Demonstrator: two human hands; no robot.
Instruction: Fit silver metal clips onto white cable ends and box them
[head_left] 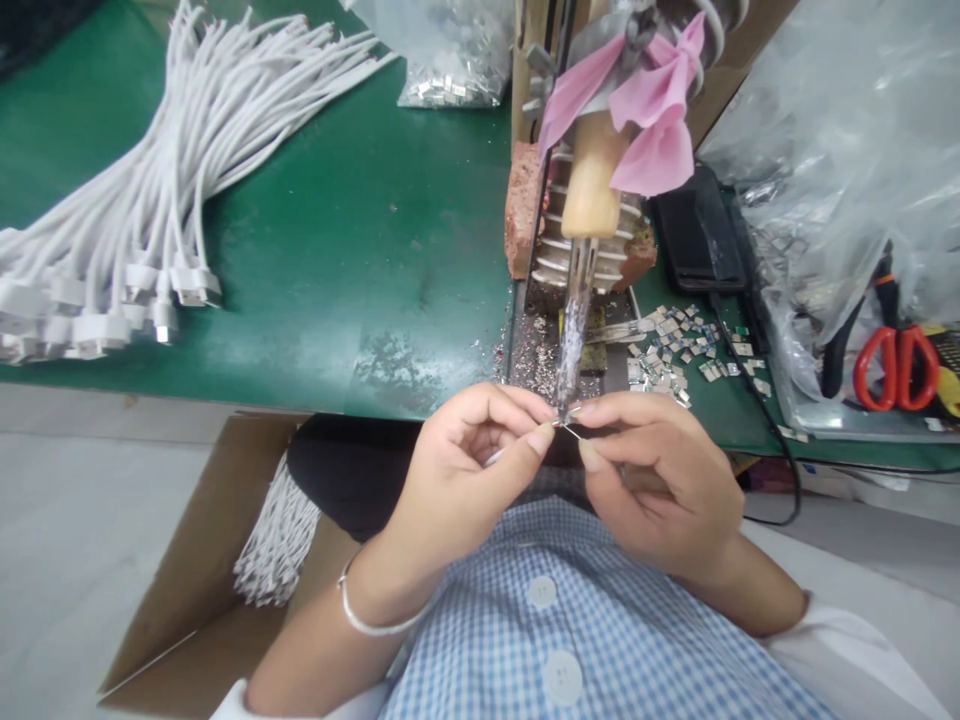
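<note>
A soldering iron (pixel 590 190) with a wooden handle is fixed tip-down above the table's front edge. My left hand (pixel 480 460) is closed in a pinch just left of the iron's tip, and a short piece of white cable (pixel 493 458) shows inside its curled fingers. My right hand (pixel 660 480) pinches from the other side, holding a thin pale wire (pixel 571 432) between thumb and finger. Both sets of fingertips meet right under the iron's tip (pixel 564 405). A tiny metal part seems to be there, mostly covered by the fingers.
Left on the green table (pixel 337 260) lies a bundle of white USB cables (pixel 172 150). Small connectors (pixel 679 340) are scattered right of the iron, near a phone (pixel 697 230) and red-handled scissors (pixel 896 370). A cardboard box (pixel 187 540) with cables (pixel 277 540) stands below the table.
</note>
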